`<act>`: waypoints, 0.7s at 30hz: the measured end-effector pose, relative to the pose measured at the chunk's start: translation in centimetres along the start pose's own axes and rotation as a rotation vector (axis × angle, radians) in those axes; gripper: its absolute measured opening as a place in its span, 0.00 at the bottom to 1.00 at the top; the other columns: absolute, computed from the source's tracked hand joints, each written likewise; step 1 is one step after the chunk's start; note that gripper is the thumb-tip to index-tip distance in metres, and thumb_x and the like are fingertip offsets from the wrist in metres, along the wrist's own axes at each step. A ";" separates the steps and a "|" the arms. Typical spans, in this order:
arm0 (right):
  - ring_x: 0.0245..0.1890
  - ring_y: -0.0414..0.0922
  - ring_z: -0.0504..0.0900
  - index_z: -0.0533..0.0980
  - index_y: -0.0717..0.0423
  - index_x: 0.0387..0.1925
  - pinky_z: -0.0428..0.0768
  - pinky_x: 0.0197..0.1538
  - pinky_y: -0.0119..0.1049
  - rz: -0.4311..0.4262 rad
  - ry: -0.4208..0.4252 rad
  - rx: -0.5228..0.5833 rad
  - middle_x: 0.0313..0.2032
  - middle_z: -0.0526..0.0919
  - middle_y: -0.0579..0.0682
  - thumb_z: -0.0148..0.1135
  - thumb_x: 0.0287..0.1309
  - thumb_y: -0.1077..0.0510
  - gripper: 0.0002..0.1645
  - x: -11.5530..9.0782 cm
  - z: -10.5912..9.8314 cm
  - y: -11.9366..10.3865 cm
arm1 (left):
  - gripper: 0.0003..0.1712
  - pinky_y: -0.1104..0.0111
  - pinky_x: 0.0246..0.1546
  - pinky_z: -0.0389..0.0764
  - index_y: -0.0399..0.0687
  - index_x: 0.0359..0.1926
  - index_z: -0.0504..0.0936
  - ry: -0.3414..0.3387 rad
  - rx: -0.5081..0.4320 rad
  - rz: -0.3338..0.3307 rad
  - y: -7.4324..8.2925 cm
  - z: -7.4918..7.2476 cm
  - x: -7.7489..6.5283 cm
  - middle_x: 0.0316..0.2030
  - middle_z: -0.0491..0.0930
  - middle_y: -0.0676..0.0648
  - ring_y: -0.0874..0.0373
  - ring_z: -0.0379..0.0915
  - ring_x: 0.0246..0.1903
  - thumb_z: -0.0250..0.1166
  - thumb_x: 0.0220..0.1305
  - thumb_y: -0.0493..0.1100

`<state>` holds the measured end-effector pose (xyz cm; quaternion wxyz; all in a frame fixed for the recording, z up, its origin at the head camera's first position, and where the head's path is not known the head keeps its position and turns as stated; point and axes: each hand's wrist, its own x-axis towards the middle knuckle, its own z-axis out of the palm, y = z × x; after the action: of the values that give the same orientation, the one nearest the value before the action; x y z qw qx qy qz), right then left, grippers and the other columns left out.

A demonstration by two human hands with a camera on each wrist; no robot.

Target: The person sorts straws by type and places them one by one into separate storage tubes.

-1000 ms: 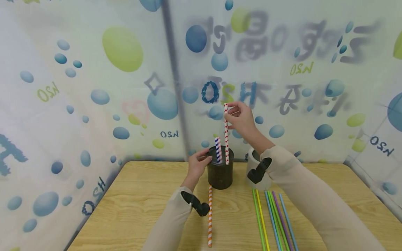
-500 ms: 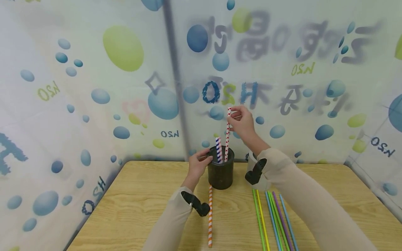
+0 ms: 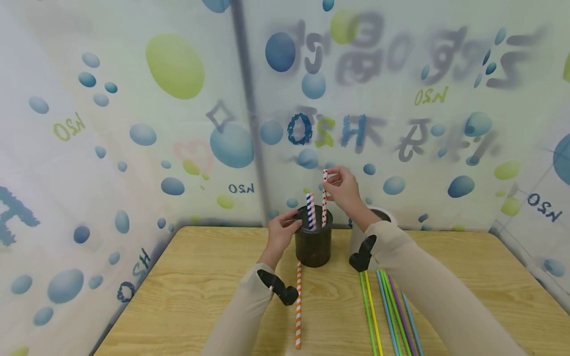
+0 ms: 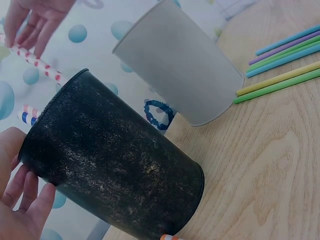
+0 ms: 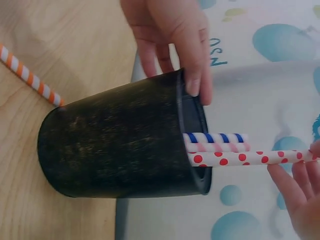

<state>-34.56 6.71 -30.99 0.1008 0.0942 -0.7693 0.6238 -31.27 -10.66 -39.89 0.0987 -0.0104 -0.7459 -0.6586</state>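
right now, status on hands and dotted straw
Left hand holds black cup at rim. Right hand pinches red-dotted straw, lower end inside cup. Blue-striped straw and pink-striped straw alongside, seemingly not blocking.

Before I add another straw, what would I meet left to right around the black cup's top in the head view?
Left hand → blue-striped straw → pink-striped straw → red-dotted straw → right hand.

Left cup (image 3: 313,249) had some straws (image 3: 309,212) in it, right cup (image 3: 357,236) sat nearby, loose straws (image 3: 298,319) lay in front.
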 end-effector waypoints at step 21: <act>0.35 0.52 0.78 0.69 0.63 0.48 0.81 0.34 0.41 0.175 -0.163 -0.122 0.39 0.75 0.60 0.59 0.56 0.64 0.17 0.0 1.1 2.5 | 0.20 0.61 0.45 0.76 0.41 0.52 0.78 0.009 0.010 -0.033 0.1 0.1 0.0 0.52 0.74 0.41 0.46 0.71 0.49 0.64 0.57 0.35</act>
<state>-35.23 6.18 -33.59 -0.0113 0.0709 -0.8166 0.5727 -31.28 -10.57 -39.78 0.0910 0.0053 -0.7489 -0.6563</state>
